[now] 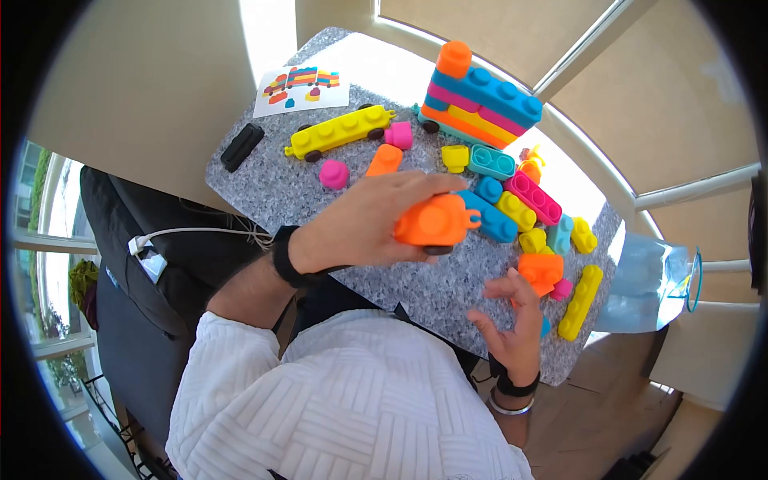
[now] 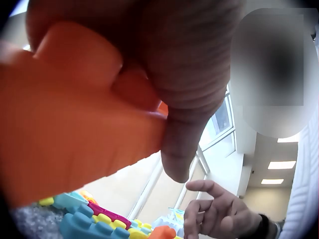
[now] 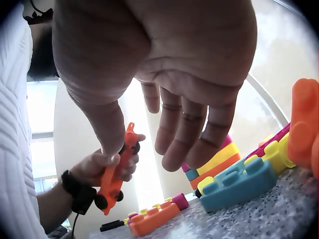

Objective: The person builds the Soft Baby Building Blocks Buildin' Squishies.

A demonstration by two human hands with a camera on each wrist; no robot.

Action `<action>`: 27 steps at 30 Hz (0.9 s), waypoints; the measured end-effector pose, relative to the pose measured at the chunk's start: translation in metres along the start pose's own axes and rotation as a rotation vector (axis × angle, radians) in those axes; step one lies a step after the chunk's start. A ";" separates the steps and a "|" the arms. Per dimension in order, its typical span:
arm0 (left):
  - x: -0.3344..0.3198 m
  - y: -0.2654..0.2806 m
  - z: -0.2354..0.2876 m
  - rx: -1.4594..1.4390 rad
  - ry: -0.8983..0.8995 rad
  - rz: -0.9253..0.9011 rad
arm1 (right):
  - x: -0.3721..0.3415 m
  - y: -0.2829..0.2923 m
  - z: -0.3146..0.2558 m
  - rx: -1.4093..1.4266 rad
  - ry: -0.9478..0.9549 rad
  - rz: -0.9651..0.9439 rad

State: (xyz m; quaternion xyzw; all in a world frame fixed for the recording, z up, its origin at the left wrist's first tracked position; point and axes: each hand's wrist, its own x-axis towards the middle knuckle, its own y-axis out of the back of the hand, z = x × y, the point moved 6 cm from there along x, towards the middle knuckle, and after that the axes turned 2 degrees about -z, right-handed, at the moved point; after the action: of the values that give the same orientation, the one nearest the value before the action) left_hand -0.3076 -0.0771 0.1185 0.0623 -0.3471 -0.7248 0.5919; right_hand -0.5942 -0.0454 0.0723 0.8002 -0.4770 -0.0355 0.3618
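Observation:
My left hand (image 1: 360,220) grips an orange wheeled toy wagon (image 1: 430,224), raised over the near part of the table. In the right wrist view the wagon (image 3: 112,179) is tilted steeply, its dark wheels and end hook showing. My right hand (image 1: 518,324) hovers at the right of the table, fingers loosely bent, with nothing in it. Just beyond its fingertips lies an orange block (image 1: 541,270), with a small pink block (image 1: 562,289) beside it. A blue block (image 1: 498,225) and a yellow block (image 1: 516,210) lie to the right of the held wagon.
At the back stands a wheeled wagon stacked with colored blocks (image 1: 480,108). A yellow wheeled wagon (image 1: 340,132), a picture card (image 1: 304,90) and a black object (image 1: 242,147) lie left. A long yellow block (image 1: 581,302) is near the right edge, beside a clear container (image 1: 644,280).

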 end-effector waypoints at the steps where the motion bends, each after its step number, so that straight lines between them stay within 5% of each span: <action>1: -0.001 -0.016 0.004 0.013 -0.026 -0.093 | -0.001 0.000 -0.003 0.133 0.016 0.026; 7: -0.017 -0.071 0.014 0.082 -0.029 -0.265 | 0.021 0.003 -0.040 0.022 0.166 0.021; 14: -0.033 -0.101 0.016 0.370 -0.147 -0.317 | 0.013 -0.007 -0.024 0.041 0.033 -0.001; 16: -0.037 -0.112 0.015 0.383 -0.140 -0.358 | 0.011 -0.012 -0.017 0.101 -0.115 -0.122; 19: -0.043 -0.127 0.014 0.378 -0.111 -0.408 | 0.005 -0.018 -0.008 0.044 -0.094 -0.235; 27: -0.043 -0.122 -0.003 0.293 -0.115 -0.334 | -0.007 -0.014 0.022 -0.053 -0.222 -0.220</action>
State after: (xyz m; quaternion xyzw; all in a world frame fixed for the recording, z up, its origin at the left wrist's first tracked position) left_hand -0.3929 -0.0320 0.0321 0.1626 -0.4668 -0.7568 0.4277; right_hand -0.5965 -0.0476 0.0449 0.8290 -0.4225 -0.1754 0.3218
